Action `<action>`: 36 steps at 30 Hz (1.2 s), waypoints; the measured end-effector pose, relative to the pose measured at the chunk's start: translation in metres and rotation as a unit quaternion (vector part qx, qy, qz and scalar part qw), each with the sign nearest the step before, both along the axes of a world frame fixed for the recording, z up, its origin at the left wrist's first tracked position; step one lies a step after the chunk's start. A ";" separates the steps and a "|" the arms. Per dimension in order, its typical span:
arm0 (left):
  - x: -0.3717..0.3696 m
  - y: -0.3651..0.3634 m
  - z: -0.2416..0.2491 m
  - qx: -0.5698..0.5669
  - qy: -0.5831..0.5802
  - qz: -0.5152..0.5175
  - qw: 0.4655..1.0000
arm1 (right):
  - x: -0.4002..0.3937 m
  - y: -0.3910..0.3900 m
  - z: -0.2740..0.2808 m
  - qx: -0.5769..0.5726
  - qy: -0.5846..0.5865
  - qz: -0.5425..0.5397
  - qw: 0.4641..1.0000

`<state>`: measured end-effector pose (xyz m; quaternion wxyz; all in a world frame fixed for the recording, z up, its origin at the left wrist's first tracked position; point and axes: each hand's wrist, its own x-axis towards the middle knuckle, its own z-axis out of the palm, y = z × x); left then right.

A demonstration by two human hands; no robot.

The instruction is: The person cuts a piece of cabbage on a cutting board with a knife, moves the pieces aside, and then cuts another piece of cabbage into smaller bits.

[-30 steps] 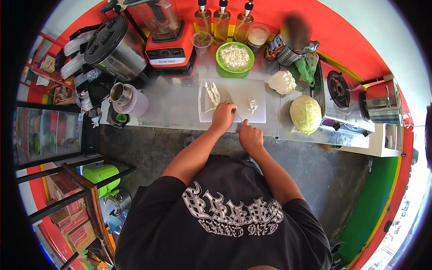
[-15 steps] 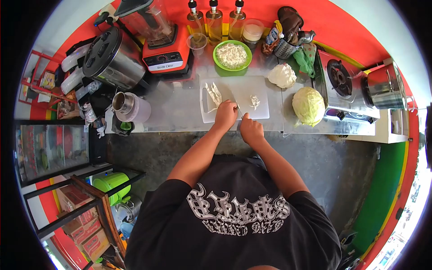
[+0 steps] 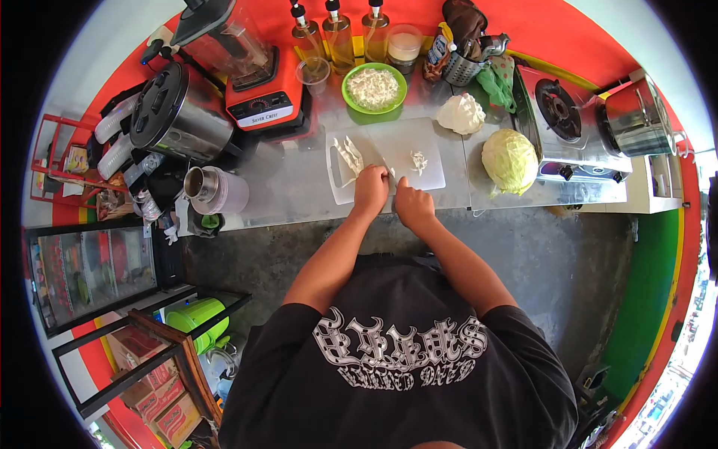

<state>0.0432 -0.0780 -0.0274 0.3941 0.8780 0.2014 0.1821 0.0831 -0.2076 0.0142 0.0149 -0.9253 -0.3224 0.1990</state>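
Observation:
My right hand (image 3: 413, 202) is closed around a kitchen knife (image 3: 388, 164), its blade pointing away over the white cutting board (image 3: 407, 138). Beside it, at the board's near edge, my left hand (image 3: 372, 187) has its fingers curled down on a pale vegetable strip, mostly hidden; a white bit shows by its fingertips. Long pale strips (image 3: 349, 156) lie on the left of the board. A small heap of chopped white pieces (image 3: 419, 161) lies right of the blade. Behind the board, a green bowl (image 3: 404, 91) holds chopped white vegetable.
A whole cabbage (image 3: 510, 162) and a cut whitish head (image 3: 461, 114) stand right of the board, before the gas stove (image 3: 561, 142). A red blender (image 3: 263, 97), pump bottles (image 3: 338, 37) and a plastic cup (image 3: 313, 72) line the back. A steel flask (image 3: 217, 191) stands left.
The view has shifted and tilted slightly. Both hands stay close together at the board's near edge, the knife still in the right. The strips and chopped heap look much the same.

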 end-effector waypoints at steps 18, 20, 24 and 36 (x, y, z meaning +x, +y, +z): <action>-0.003 0.008 0.000 -0.015 0.058 0.004 0.998 | 0.001 0.004 0.002 0.013 0.020 -0.011 1.000; -0.003 0.007 0.004 -0.043 0.069 0.013 0.997 | -0.005 -0.001 0.000 0.003 0.013 0.000 1.000; -0.002 0.009 0.006 -0.072 0.095 0.007 0.993 | 0.002 0.008 -0.008 0.035 0.003 -0.002 0.999; -0.005 0.008 0.005 -0.096 0.064 0.010 0.993 | 0.005 0.011 -0.003 0.043 0.025 -0.015 0.999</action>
